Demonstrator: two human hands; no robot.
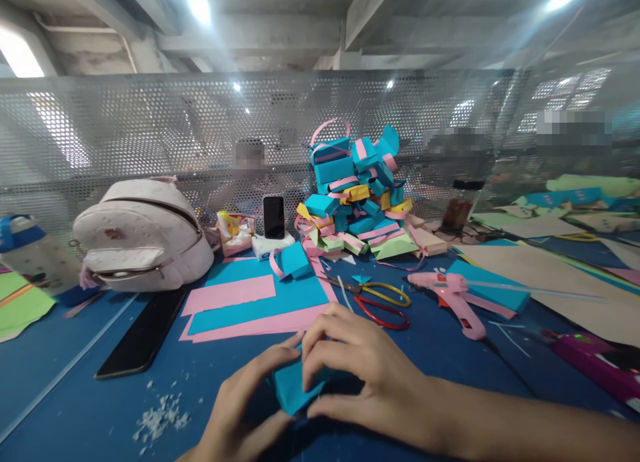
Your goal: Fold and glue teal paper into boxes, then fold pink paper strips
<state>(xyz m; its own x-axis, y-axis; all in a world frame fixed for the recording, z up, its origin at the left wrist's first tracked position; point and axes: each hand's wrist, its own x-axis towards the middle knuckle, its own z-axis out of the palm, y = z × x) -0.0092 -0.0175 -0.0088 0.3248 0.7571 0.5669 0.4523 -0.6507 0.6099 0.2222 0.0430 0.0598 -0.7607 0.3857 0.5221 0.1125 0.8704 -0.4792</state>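
Note:
A small folded blue paper piece (pixel 293 387), box-like in shape, is held low over the table at the front. My left hand (pixel 245 395) grips its left side, with the thumb under and the fingers along the top edge. From the right, my right hand (pixel 355 369) curls its fingers over the top, thumb at the lower edge. Part of the paper is hidden behind the fingers. Just beyond lie blue and pink paper sheets (pixel 255 313), with a small blue paper bag (pixel 295 261) on them. Scissors (pixel 373 299) with red and yellow handles lie beyond my right hand.
A pink glue gun (pixel 453 292) lies at the right, near a purple object (pixel 590 362). Paper bags form a pile (pixel 350 202) at the back. A white backpack (pixel 145 239), a black phone (pixel 143 335) and white scraps (pixel 163 419) are at the left. A perforated metal screen (pixel 150 129) stands behind.

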